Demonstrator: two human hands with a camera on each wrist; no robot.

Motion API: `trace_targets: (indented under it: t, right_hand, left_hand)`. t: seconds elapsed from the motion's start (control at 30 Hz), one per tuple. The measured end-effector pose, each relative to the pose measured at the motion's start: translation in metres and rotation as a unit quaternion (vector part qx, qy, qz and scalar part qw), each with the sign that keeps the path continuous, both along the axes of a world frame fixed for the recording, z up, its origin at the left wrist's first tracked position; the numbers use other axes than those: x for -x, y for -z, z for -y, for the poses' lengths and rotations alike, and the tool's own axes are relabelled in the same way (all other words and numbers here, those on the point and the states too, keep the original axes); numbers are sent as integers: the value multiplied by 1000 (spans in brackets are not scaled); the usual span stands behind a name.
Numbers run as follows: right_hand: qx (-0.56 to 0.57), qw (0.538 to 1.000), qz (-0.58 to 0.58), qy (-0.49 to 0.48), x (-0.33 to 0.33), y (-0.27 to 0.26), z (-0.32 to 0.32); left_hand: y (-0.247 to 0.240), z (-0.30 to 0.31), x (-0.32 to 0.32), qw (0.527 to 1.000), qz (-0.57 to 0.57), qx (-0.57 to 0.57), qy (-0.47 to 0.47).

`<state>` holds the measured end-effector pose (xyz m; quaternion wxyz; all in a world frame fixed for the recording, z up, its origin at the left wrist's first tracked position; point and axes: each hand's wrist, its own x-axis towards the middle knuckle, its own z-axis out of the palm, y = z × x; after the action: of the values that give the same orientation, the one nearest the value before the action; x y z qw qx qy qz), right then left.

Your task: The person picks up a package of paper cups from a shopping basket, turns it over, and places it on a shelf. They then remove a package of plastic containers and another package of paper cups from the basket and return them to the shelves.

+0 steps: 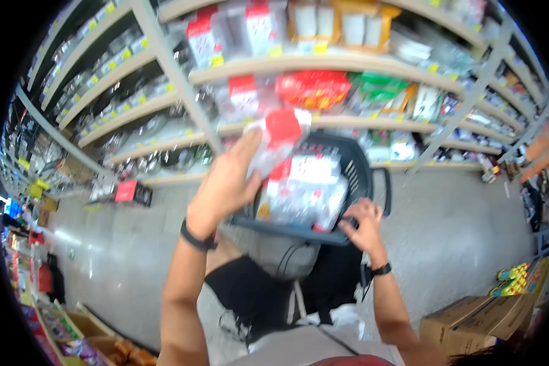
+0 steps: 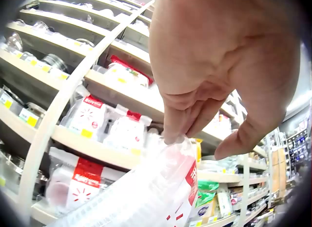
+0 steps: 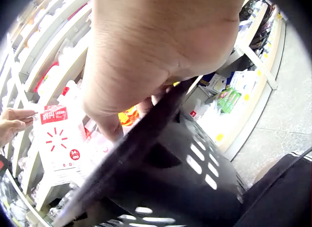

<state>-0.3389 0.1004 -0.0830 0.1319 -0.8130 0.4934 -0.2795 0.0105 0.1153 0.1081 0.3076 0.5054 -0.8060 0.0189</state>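
Note:
The left hand pinches the top of a clear and white plastic package with a red label, held above the left part of a dark basket. In the left wrist view the fingers of the left hand grip the bag's upper edge. The right hand lies at the basket's near right rim, its fingers over the edge; in the right wrist view the right hand covers part of the basket's rim. Clear and white packages with red labels lie inside the basket.
Shelves of packaged goods run across the far side. A red and black box stands on the floor at the left. Cardboard boxes stand at the lower right, near yellow items. The person's legs are close to the basket.

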Motion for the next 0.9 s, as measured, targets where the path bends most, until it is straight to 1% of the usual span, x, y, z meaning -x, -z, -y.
trace_targets:
  t: [0.07,0.1,0.17,0.2,0.23,0.27,0.3,0.33,0.37,0.4,0.43,0.47,0.5,0.53,0.57,0.63,0.67,0.7,0.73,0.77,0.8,0.83,0.87,0.9]
  right_hand:
    - [-14,1000,15,19,1,7,5]
    - [-50,998,24,21,-2,-7,4]
    - [-40,996,81,26,-13,-41,-3]
    - [-34,996,83,24,-22,-57,-7]
    - [-34,976,216,4,-30,-72,-12]
    - [-36,937,347,-16,-36,-83,-18]
    - [-40,935,352,-16,-39,-91,-25]
    - [-126,905,403,-48,-40,-97,-32]
    - [-208,865,449,-81,-40,-100,-35]
    - [-143,893,420,-77,-41,-100,-36]
    - [-145,893,420,-78,-44,-104,-41]
    - [-153,883,436,-81,-48,-110,-47]
    - [-161,873,452,-85,-53,-113,-52]
    - [-179,862,467,-79,-55,-113,-55]
    - [-180,862,467,-82,-58,-113,-56]
    - [-270,816,508,-57,-63,-115,-57]
    - [-277,820,499,-49,-69,-119,-58]
    - [-270,841,469,-9,-75,-125,-61]
    - [-273,878,393,-28,-77,-125,-59]
    - [-271,909,313,-43,-79,-123,-56]
    - [-296,902,303,-85,-85,-121,-54]
    - [-321,893,290,-125,-93,-118,-52]
    - [-328,894,274,-134,-103,-118,-53]
    - [-336,895,258,-141,-112,-116,-55]
  left_hand:
    - [-26,-15,17,999,-25,3,35]
    - [-40,-23,23,998,-33,-7,51]
    - [-66,-39,31,994,-44,-13,98]
    - [-83,-49,35,990,-60,-28,121]
    - [-94,-56,37,986,-75,-46,143]
    - [-99,-57,35,986,-72,-47,141]
    - [-104,-58,32,970,-100,-81,205]
    - [-107,-59,30,948,-129,-117,267]
    - [-104,-60,30,948,-128,-121,265]
    - [-93,-59,31,923,-234,-144,269]
    - [-79,-59,29,887,-338,-164,269]
    - [-63,-56,24,855,-392,-163,299]
    - [-45,-55,24,855,-393,-161,297]
    - [-26,-56,30,819,-495,-112,268]
    - [-7,-57,32,771,-589,-60,234]
    - [35,-66,25,775,-572,-183,197]
    - [67,-70,20,766,-559,-255,191]
    - [73,-80,23,773,-544,-281,167]
    - [88,-84,22,786,-532,-287,127]
    - [90,-87,18,773,-534,-324,109]
    - [90,-93,16,741,-577,-329,101]
    - [90,-96,12,775,-535,-332,54]
    - [94,-99,12,772,-557,-300,61]
    - [102,-100,10,769,-578,-270,45]
